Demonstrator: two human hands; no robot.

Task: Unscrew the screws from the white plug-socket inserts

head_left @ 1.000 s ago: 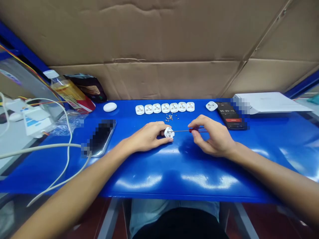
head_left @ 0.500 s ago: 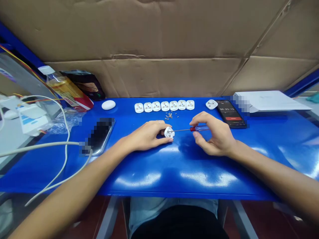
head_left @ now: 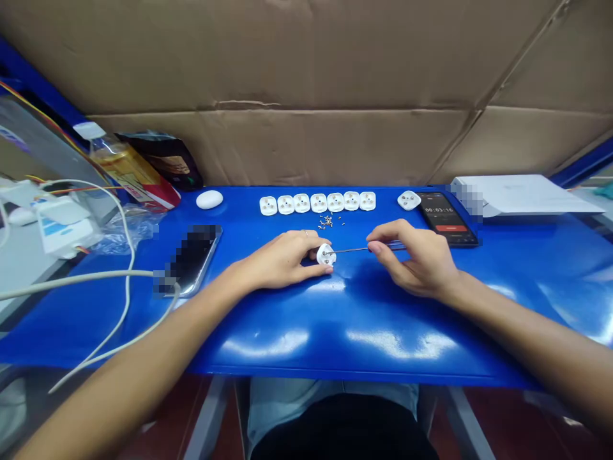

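My left hand (head_left: 292, 259) grips a small white round plastic piece (head_left: 326, 255) on its edge between thumb and fingers, its face with metal parts turned to the right. In my right hand (head_left: 416, 259) is a screwdriver (head_left: 352, 250), held level, fingers and thumb closed around its handle. The screwdriver's tip meets the face of the white piece. Just beyond lies a loose pile of small screws (head_left: 326, 222). Behind them, several similar white pieces (head_left: 318, 202) with metal parts stand in a row, and another single white piece (head_left: 408, 200) lies to the right.
A phone showing a timer (head_left: 445, 220) lies at the right beside a white box (head_left: 522, 193). On the left are another phone (head_left: 197, 259), a white oval case (head_left: 209, 199), a bottle (head_left: 134, 169), clear plastic wrap (head_left: 122, 233) and white cables (head_left: 127, 281). Cardboard (head_left: 335, 147) backs the blue table (head_left: 306, 338).
My right thumb and fingers have closed around the screwdriver handle, where they were spread apart before. My left hand and the white piece stay in place.
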